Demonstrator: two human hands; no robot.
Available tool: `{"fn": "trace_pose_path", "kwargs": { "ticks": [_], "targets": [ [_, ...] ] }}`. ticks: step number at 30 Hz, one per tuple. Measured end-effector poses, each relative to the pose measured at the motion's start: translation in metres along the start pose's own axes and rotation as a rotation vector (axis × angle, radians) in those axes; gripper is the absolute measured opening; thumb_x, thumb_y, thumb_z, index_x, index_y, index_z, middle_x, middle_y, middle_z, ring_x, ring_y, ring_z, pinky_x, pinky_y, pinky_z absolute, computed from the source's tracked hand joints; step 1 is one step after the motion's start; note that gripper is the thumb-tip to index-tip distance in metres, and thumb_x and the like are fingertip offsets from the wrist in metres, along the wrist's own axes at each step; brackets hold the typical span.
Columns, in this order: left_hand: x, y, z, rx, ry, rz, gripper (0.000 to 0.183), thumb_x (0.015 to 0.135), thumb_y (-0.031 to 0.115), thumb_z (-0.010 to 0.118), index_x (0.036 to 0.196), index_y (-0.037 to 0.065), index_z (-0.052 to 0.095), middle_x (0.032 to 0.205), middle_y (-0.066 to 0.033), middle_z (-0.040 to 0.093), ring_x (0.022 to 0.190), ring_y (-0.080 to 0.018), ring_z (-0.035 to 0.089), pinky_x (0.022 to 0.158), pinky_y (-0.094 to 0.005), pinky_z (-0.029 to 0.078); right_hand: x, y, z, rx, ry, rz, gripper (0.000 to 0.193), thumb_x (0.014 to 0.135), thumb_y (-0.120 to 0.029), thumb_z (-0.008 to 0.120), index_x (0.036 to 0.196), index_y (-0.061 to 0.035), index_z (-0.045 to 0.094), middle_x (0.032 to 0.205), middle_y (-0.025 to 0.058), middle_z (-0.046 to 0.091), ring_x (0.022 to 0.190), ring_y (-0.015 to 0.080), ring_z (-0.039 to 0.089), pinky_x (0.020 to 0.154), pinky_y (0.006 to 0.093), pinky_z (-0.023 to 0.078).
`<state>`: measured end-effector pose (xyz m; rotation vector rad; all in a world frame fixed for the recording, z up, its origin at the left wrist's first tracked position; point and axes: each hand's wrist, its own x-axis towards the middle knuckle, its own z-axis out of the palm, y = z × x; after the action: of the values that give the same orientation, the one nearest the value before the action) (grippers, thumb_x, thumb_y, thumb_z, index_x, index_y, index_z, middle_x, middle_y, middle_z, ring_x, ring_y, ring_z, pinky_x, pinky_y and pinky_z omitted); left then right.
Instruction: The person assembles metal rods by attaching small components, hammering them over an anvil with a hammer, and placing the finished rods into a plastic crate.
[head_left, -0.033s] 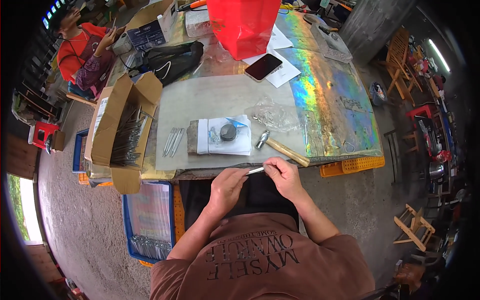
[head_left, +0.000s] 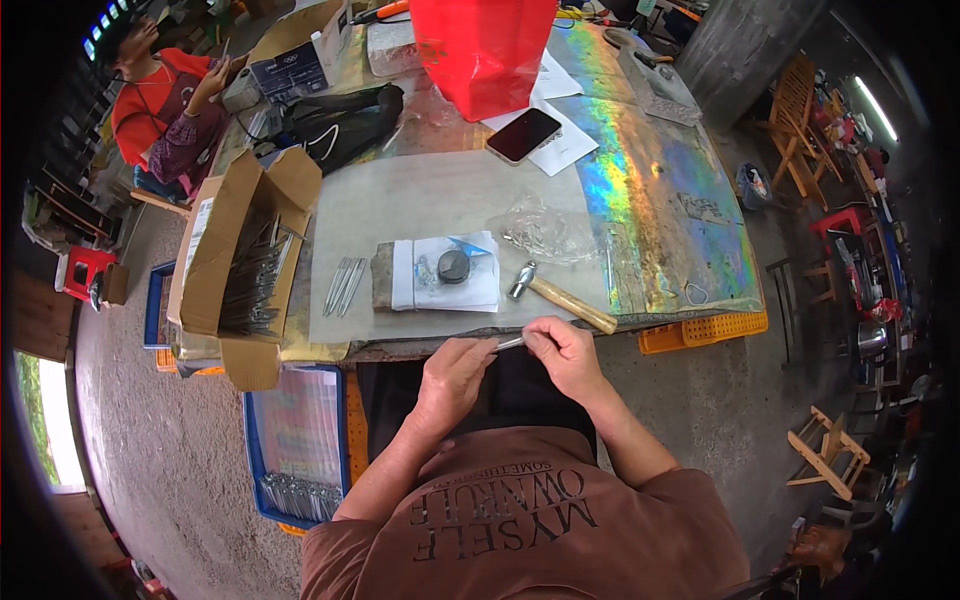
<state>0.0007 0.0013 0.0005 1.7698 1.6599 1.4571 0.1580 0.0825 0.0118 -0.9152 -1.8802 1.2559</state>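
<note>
Between my two hands runs a thin metal rod (head_left: pixel 510 343), just off the table's front edge. My left hand (head_left: pixel 452 380) pinches one end, my right hand (head_left: pixel 566 358) the other; its ends are hidden in the fingers. Beyond them, a dark round metal block (head_left: pixel 454 266) rests on a stack of white paper (head_left: pixel 420 290) over a grey slab (head_left: pixel 382 277). A ball-peen hammer (head_left: pixel 570 305) with a wooden handle lies to the right of the stack. Several similar metal rods (head_left: pixel 345 287) lie side by side on its left.
An open cardboard box (head_left: pixel 200 275) full of thin rods stands at the table's left. Crumpled clear plastic (head_left: pixel 545 230), a phone (head_left: pixel 524 135) and a red bag (head_left: pixel 485 55) lie farther back. A blue crate (head_left: pixel 256 440) with rods stands below left. Another person (head_left: pixel 165 110) sits far left.
The whole view has shifted very slightly. Both hands keep their pinch on the rod, which appears slightly turned or darker.
</note>
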Motion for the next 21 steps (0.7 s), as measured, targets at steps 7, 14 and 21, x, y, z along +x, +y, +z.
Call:
{"fn": "trace_pose_path", "kwargs": {
  "ticks": [7, 14, 21],
  "targets": [
    [0.000, 0.000, 0.002, 0.287, -0.171, 0.030, 0.013, 0.070, 0.006, 0.061, 0.083, 0.006, 0.059, 0.074, -0.0069, 0.058, 0.067, -0.0256, 0.054, 0.058, -0.0332, 0.044, 0.008, -0.007, -0.006, -0.018, -0.185, 0.044, 0.014, 0.081, -0.013, 0.056, 0.085, 0.0009, 0.057, 0.069, 0.0100, 0.059, 0.060, 0.0135, 0.056, 0.055, 0.0246, 0.044],
    [-0.004, -0.008, 0.003, -0.037, -0.109, -0.136, 0.009, 0.070, 0.004, 0.062, 0.078, 0.002, 0.061, 0.074, -0.0091, 0.058, 0.068, -0.0255, 0.055, 0.061, -0.0325, 0.044, 0.085, 0.042, -0.040, -0.437, 0.058, -0.146, 0.013, 0.078, -0.010, 0.052, 0.083, 0.0003, 0.058, 0.077, 0.0151, 0.057, 0.073, 0.0301, 0.056, 0.064, 0.0362, 0.044],
    [-0.007, -0.011, 0.000, -0.109, -0.116, -0.237, 0.012, 0.070, 0.003, 0.063, 0.081, 0.001, 0.061, 0.071, -0.0098, 0.058, 0.067, -0.0247, 0.055, 0.061, -0.0307, 0.043, 0.124, 0.071, -0.029, -0.812, -0.098, -0.160, 0.012, 0.074, -0.009, 0.050, 0.076, 0.0002, 0.057, 0.075, 0.0177, 0.055, 0.074, 0.0347, 0.053, 0.066, 0.0420, 0.043]
  ]
}}
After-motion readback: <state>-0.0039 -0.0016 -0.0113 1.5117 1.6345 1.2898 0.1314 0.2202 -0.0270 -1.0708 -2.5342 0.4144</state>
